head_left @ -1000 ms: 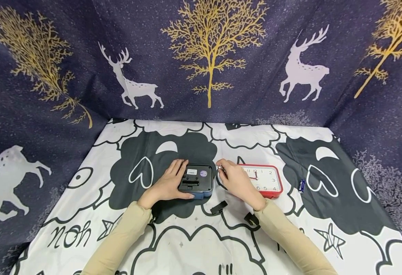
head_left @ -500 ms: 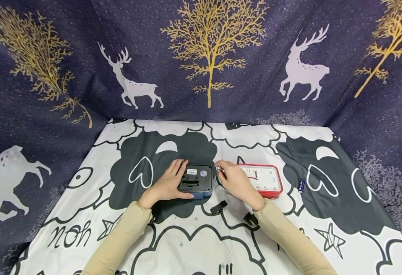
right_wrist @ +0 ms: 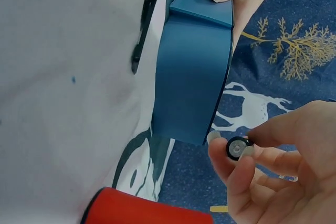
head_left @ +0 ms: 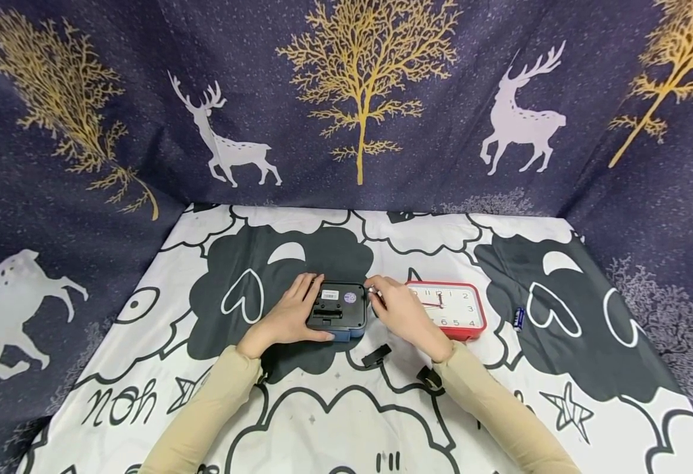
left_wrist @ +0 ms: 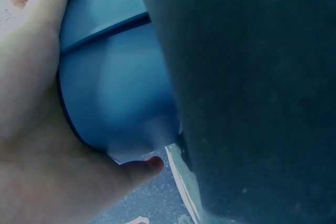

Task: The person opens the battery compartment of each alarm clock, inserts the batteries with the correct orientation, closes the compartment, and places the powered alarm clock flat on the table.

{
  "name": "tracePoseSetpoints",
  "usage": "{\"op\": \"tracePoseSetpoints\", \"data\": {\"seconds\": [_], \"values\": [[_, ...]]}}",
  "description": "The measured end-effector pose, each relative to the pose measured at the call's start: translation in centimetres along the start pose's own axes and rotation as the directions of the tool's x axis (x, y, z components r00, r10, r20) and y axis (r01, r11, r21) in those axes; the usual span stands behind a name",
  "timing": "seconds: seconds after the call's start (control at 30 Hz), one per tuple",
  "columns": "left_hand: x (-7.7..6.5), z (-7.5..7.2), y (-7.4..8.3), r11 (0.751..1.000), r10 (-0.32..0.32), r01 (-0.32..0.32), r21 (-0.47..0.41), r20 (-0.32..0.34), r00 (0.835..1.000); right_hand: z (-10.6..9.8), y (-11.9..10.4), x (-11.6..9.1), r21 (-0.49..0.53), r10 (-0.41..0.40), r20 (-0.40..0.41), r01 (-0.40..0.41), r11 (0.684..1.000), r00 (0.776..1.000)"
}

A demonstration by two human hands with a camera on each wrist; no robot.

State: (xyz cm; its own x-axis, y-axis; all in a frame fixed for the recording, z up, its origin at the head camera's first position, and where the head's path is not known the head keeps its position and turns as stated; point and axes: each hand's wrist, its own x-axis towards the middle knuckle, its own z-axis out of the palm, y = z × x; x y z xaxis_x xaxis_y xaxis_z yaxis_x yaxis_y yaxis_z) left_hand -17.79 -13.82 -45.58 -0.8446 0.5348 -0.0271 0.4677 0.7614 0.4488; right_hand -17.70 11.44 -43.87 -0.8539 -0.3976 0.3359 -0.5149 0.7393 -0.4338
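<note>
A blue clock [head_left: 340,304] lies face down, its black back with the battery slot turned up. My left hand [head_left: 290,316] grips it along its left side, the thumb along the near blue edge. In the left wrist view the clock's blue casing [left_wrist: 115,87] fills the palm. Just off the clock's right edge, my right hand [head_left: 402,311] pinches a small battery [right_wrist: 238,148] between thumb and fingers, one round end showing in the right wrist view. A red clock [head_left: 456,308] lies face up beside that hand.
A blue battery [head_left: 520,319] lies right of the red clock. In front of the clocks is a small black plastic piece [head_left: 377,356]; another black piece [head_left: 429,377] is partly under the right sleeve. A dark patterned cloth [head_left: 358,105] hangs behind the table.
My right hand has moved slightly left with the battery, closer to the blue clock's edge. The left hand and the blue clock have stayed in place.
</note>
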Motion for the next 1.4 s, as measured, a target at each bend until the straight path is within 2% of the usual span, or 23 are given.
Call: {"op": "tracePoseSetpoints", "data": {"seconds": [0.33,0.53,1.07,1.4], "values": [[0.1,0.1,-0.1,1.0,-0.003,0.003,0.013,0.01,1.0,0.6,-0.2,0.0,-0.012,-0.105,0.014,0.105,0.994,0.994],[0.1,0.1,-0.1,1.0,0.003,-0.004,0.006,0.01,1.0,0.9,-0.6,0.2,0.013,-0.18,0.064,0.179,0.984,0.982],[0.2,0.0,-0.1,1.0,-0.02,0.019,0.018,0.036,0.999,1.4,-1.3,0.7,0.034,-0.209,0.058,0.207,0.978,0.976],[0.3,0.3,-0.3,1.0,0.01,-0.01,0.029,0.013,1.0,2.2,-1.2,1.0,0.059,-0.237,0.021,0.236,0.97,0.971]]}}
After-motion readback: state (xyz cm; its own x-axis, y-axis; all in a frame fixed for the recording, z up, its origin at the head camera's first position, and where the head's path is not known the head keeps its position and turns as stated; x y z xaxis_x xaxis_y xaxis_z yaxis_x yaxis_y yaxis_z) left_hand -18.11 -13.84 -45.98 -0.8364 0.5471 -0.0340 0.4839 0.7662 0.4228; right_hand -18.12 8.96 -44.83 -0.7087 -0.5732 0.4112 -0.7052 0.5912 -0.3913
